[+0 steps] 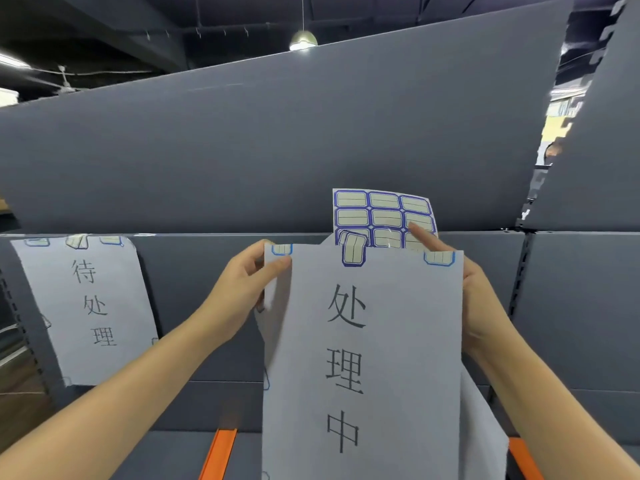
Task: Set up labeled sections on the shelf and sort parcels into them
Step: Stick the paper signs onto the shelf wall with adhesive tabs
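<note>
A white paper sign (363, 358) with three black characters hangs upright in front of the grey shelf panel (207, 306). Blue-bordered stickers sit at its top corners and top middle. My left hand (242, 289) pinches its top left corner. My right hand (478, 306) grips the right edge, with the index finger stretched across a sticker sheet (384, 216) held behind the sign. More white paper shows behind the sign's lower right. To the left, another white sign (90, 306) is stuck flat on the shelf panel.
A tall grey back panel (277, 150) rises behind the shelf. Orange shelf beams (218, 455) run below. A perforated upright (519, 271) stands to the right, another at the far left edge. A ceiling lamp (303, 41) hangs above.
</note>
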### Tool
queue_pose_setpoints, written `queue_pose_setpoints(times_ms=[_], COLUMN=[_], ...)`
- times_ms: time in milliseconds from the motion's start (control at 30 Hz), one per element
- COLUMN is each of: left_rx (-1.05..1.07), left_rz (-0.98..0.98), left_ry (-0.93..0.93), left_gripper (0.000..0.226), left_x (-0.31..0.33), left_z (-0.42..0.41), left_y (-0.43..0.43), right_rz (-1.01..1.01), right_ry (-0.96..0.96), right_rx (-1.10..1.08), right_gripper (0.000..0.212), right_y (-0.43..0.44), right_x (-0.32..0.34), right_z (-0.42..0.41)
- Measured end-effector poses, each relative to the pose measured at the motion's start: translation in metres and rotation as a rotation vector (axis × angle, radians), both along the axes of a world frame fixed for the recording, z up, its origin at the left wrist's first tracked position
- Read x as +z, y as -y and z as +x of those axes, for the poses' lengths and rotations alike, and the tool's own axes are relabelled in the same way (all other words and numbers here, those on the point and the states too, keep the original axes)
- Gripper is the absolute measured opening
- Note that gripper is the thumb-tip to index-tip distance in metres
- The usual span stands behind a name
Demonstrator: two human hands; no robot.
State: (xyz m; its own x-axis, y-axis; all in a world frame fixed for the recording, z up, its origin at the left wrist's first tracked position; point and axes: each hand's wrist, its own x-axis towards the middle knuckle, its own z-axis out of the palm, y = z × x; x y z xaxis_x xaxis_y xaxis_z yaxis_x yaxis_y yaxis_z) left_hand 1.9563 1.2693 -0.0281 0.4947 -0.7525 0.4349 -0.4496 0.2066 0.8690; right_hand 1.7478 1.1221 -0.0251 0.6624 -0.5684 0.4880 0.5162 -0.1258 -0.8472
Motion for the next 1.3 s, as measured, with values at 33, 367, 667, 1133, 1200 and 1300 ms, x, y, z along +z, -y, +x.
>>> queue_pose_setpoints(times_ms=[33, 367, 667, 1133, 1200, 1300], left_rx=[-0.003, 0.188, -0.030, -0.055, -0.043, 0.003], left_rz=[0.016, -0.071, 0.145, 0.201, 0.193, 0.114], left_ry=[0.024, 0.300, 0.061, 0.221, 0.229, 0.214], left_gripper=[0.016, 0.015, 0.037, 0.041, 0.041, 0.039], left_x=[0.001, 0.006, 0.013, 0.022, 0.023, 0.027], left_z=[-0.001, -0.016, -0.007, -0.003, -0.001, 0.005], left_y=[0.000, -0.006, -0.015, -0.034, -0.038, -0.043], right_rz=[0.004, -0.031, 0.125, 0.121, 0.132, 0.064], right_ry=[-0.009, -0.133, -0.060, 0.057, 0.106, 0.130], right_rx=[-0.001, -0.153, -0.071, -0.072, -0.139, -0.286], right_gripper=[0.057, 0.086, 0.045, 0.044, 0.048, 0.048], right_y=[0.001, 0.010, 0.020, 0.034, 0.044, 0.058], right_x=[-0.001, -0.005, -0.006, 0.013, 0.020, 0.025], right_z=[-0.001, -0.004, 0.002, 0.005, -0.001, -0.008])
